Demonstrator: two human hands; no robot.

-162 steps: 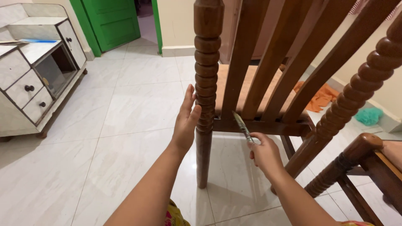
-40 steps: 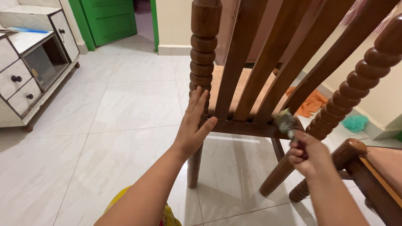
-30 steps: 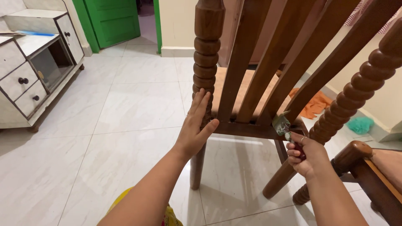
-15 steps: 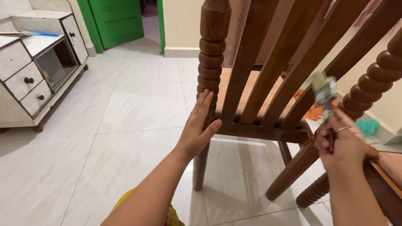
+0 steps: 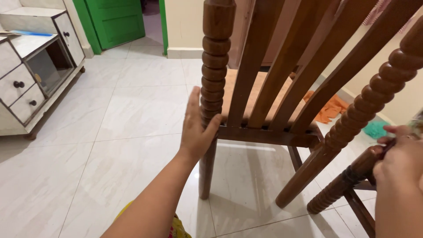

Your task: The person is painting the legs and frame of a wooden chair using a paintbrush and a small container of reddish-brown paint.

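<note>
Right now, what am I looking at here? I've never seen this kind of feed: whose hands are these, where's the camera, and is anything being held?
There is no machine: the one camera sits on a person's head, looking down at their bare hands. The left hand rests flat against a turned post of a brown wooden chair. The right hand is curled at the frame's right edge, blurred; what it grips cannot be made out. On the white tiled floor lie an orange cloth and a teal one; a white cabinet stands left.
</note>
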